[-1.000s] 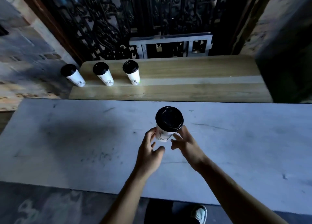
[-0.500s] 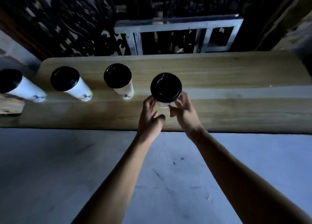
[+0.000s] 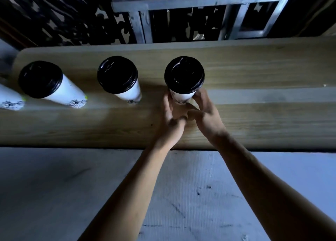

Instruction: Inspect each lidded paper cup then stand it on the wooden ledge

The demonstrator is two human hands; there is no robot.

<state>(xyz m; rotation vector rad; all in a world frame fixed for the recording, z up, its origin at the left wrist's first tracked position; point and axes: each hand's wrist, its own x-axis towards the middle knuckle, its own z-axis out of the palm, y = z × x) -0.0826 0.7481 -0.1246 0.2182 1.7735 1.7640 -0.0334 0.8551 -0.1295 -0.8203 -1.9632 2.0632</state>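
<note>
Now both hands, left hand (image 3: 172, 120) and right hand (image 3: 206, 116), grip lidded cup (image 3: 184, 84) low on wooden ledge (image 3: 263, 117); contents hidden.

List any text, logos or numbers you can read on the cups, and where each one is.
None is readable.
Held cup's lid: faint embossed lettering, too small to read.
Cup walls, e.g. middle cup: dark printed graphic near the base, too blurred to tell whether it holds words.
</note>
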